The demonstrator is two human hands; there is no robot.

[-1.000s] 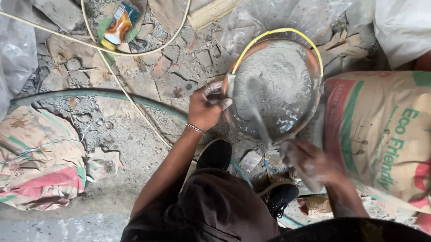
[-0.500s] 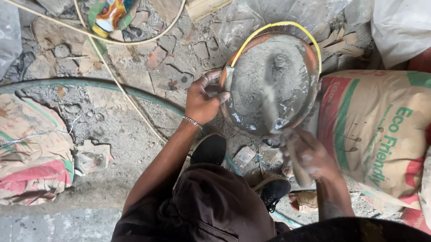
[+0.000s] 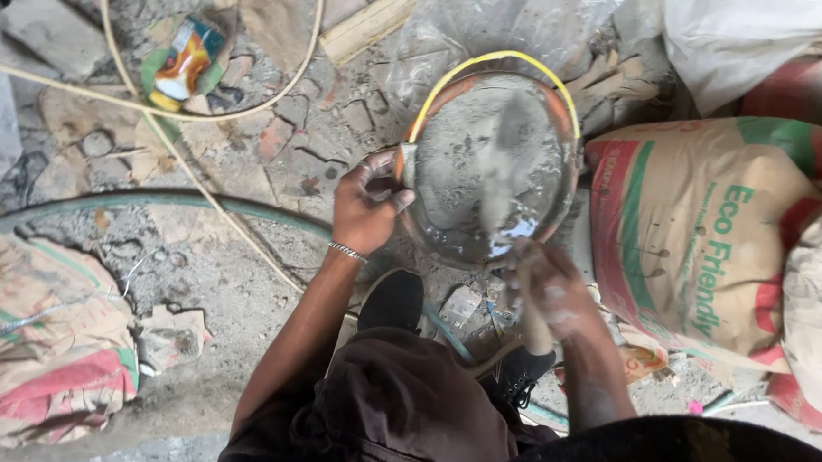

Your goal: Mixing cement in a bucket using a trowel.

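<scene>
The round pan (image 3: 446, 176) of wet grey mix sits on the rubble floor, centre right of the frame; the left hand (image 3: 367, 205) is clamped on its left rim to steady it, while the right hand (image 3: 543, 289) below is closed round a trowel (image 3: 501, 173) (blurred) reaching into the mix

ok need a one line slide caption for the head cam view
Seen from above, the left hand grips the rim of a round pan of grey mix while the right hand works a trowel in it.
</scene>
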